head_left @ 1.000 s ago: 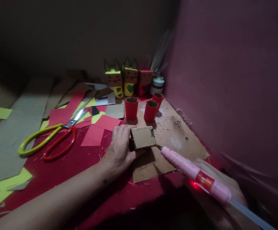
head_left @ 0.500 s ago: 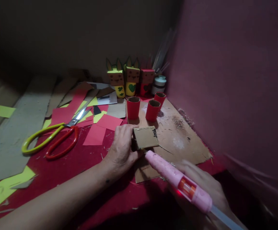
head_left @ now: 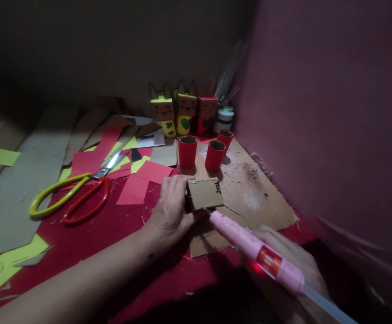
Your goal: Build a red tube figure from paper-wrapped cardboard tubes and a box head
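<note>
My left hand (head_left: 173, 204) grips a small cardboard box (head_left: 204, 193) by its left side, with the thumb near its lower edge. Black printed marks show at the box's right corner. In my right hand (head_left: 290, 261) is a pink glue gun (head_left: 255, 249), a clear glue stick (head_left: 327, 303) poking out of its back end. The gun's nozzle points at the near edge of the box, close to or touching it. My right fingers are mostly hidden behind the gun. The box is held over a cardboard sheet (head_left: 246, 193).
Three red cardboard tubes (head_left: 187, 153) stand behind the box. Farther back are several box-headed figures (head_left: 186, 108) and a lidded jar (head_left: 223, 119). Scissors (head_left: 81, 189) with yellow and red handles lie left, among paper and cardboard scraps (head_left: 152, 172). A wall (head_left: 334, 112) rises at right.
The glue gun has shifted slightly to the right, its nozzle moving along the near edge of the box. My left hand and the box stay nearly in place.
</note>
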`<state>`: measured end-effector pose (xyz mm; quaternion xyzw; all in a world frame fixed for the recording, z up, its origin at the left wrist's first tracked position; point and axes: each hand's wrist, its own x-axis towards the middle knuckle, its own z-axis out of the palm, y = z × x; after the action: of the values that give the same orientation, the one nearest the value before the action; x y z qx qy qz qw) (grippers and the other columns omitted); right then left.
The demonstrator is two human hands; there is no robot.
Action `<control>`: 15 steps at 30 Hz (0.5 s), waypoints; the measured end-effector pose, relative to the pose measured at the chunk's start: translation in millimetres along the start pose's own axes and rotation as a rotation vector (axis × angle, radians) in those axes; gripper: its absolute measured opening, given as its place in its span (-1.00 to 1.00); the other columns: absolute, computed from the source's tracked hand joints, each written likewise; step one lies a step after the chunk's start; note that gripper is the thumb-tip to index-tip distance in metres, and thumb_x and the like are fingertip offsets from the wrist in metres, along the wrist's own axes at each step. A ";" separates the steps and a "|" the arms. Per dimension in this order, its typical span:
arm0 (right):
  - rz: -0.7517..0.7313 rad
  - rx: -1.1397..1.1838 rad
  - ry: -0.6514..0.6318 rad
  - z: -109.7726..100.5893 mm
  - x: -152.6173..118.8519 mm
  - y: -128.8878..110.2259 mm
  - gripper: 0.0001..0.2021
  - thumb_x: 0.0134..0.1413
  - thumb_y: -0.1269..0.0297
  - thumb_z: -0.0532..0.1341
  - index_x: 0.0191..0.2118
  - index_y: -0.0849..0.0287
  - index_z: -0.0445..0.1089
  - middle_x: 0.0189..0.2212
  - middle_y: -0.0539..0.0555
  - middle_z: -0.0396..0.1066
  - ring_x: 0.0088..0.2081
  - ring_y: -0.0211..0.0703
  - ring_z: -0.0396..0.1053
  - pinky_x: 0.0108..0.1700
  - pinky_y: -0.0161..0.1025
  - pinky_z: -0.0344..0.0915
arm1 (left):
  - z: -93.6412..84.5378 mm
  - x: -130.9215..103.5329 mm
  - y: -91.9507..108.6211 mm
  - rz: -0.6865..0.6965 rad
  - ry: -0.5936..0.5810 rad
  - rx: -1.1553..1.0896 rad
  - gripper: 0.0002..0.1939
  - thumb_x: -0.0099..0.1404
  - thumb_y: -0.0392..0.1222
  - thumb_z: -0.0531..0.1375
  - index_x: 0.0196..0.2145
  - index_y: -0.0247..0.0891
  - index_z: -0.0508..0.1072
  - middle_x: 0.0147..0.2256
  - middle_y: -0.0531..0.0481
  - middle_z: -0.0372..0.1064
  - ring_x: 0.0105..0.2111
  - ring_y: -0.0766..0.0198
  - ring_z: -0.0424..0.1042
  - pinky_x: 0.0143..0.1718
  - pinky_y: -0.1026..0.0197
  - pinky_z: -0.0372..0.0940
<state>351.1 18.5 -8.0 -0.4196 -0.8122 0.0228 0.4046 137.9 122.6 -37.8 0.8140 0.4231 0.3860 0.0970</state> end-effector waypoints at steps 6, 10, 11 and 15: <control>0.079 -0.007 -0.002 -2.8 -1.7 1.3 -0.82 0.29 0.31 0.09 -0.14 0.16 0.43 -0.48 0.07 0.40 -0.50 -0.14 0.38 -0.52 -0.23 0.28 | -0.3 0.7 0.0 -0.008 -0.007 0.018 -0.54 0.19 -0.20 0.31 0.00 -0.26 0.26 -0.11 -0.14 0.31 -0.12 0.03 0.25 -0.15 0.02 0.24; 0.123 -0.015 -0.006 -7.1 -1.4 0.6 -0.81 0.31 0.24 0.09 -0.19 0.15 0.43 -0.51 0.06 0.39 -0.51 -0.14 0.38 -0.52 -0.24 0.29 | 1.4 0.8 -1.6 0.005 0.005 0.016 -0.50 0.16 -0.18 0.35 0.00 -0.29 0.27 -0.11 -0.14 0.31 -0.12 0.03 0.24 -0.14 0.03 0.24; 0.137 -0.021 -0.008 -9.3 -1.2 -0.4 -0.81 0.31 0.24 0.09 -0.20 0.15 0.43 -0.50 0.06 0.39 -0.50 -0.13 0.39 -0.51 -0.23 0.31 | 1.6 0.6 -2.1 0.008 0.003 0.013 -0.51 0.16 -0.18 0.35 -0.01 -0.29 0.28 -0.11 -0.14 0.31 -0.13 0.03 0.24 -0.14 0.03 0.24; 0.219 -0.057 -0.061 -19.2 -0.7 -5.1 -0.81 0.29 0.22 0.12 -0.18 0.13 0.46 -0.48 0.07 0.41 -0.49 -0.10 0.42 -0.48 -0.22 0.37 | 1.3 0.2 -3.0 0.006 -0.003 0.007 -0.52 0.18 -0.16 0.34 0.00 -0.31 0.28 -0.12 -0.15 0.31 -0.13 0.02 0.23 -0.12 0.00 0.23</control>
<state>360.9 8.9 6.3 -0.5162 -0.7738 0.0563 0.3628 137.0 124.9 -40.0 0.8161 0.4219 0.3836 0.0937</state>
